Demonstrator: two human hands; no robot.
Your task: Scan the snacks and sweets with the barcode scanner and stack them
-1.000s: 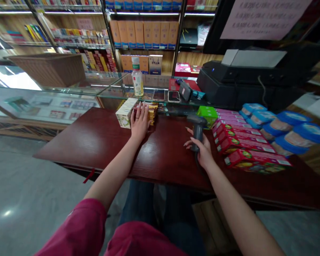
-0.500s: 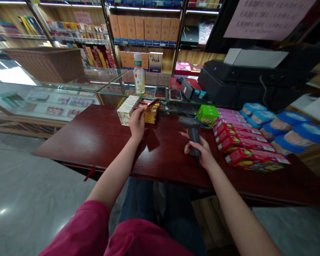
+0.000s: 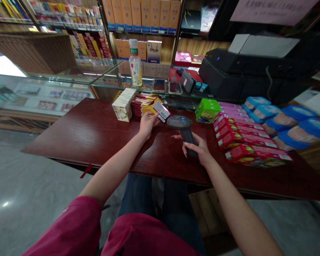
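Observation:
My left hand (image 3: 148,124) is closed on a small yellow and dark-red packet (image 3: 160,109), whose white barcode label faces up and towards the right. My right hand (image 3: 197,147) grips the handle of a black barcode scanner (image 3: 186,133). The scanner's head points left at the packet, a short gap away, and a small blue light shows on top. Just behind my left hand stands a row of similar red and yellow packets (image 3: 138,105). Pale green and white boxes (image 3: 124,105) stand in a row against their left side.
A dark wooden counter (image 3: 77,135) lies before me. At right are a green box (image 3: 208,110), several red boxes (image 3: 245,137) and blue-lidded tubs (image 3: 293,122). A drink bottle (image 3: 136,67) stands on the glass case behind, left of a black machine (image 3: 245,78).
My left hand has brought the packet right and turned its barcode label into view. The scanner has tilted left, closer to the packet, and its blue light now shows. The view has shifted slightly.

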